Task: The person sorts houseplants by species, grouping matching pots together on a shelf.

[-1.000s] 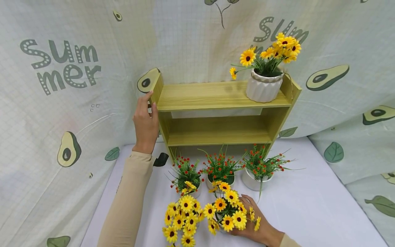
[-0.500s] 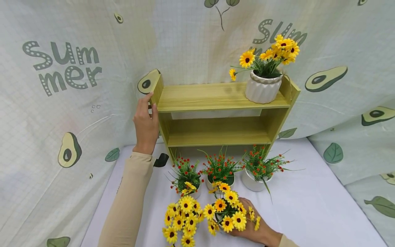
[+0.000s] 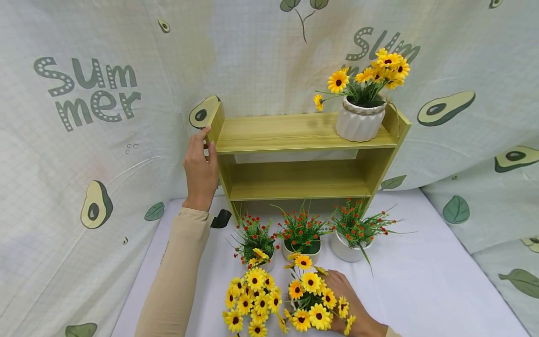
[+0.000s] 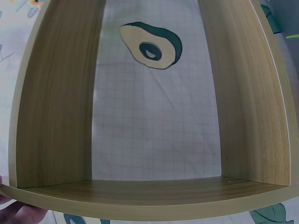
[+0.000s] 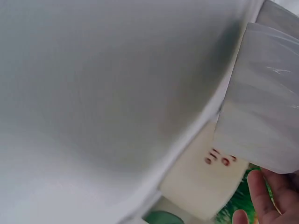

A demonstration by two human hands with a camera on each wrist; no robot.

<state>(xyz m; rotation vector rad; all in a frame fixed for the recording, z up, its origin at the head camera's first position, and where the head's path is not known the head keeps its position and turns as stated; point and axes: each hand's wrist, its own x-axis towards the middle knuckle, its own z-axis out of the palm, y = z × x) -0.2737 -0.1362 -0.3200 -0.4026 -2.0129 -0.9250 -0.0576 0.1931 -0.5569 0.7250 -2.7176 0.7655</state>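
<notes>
- Shifted since 0.5 s ago: front-right daisy plant (image 3: 311, 282), slightly turned and nearer the person, with the right hand (image 3: 346, 291); left hand (image 3: 200, 171) stays at the shelf (image 3: 278, 133).
- Right hand holds that plant's pot (image 5: 264, 98) from its right side; blooms partly cover the fingers in the head view, so exact finger placement can't be told. Right wrist view: fingers beside the pot's lower edge.
- Plant's location: front of table (image 3: 425, 281), just right of front-left daisy plant (image 3: 255, 278).
- Left hand holds the shelf's upper left side panel by its edge, thumb and fingers close together.
- 3 red-dotted plants, left one (image 3: 254, 238), middle one (image 3: 301, 229), right one (image 3: 358, 229), stand in a row between shelf and daisies.
- Fluted white pot (image 3: 360, 124) with yellow flowers sits upright at the top board's right end.
- Cloth backdrop (image 3: 252, 61) behind, avocado prints, "summer" lettering 2 times.
- Both sleeves beige.
</notes>
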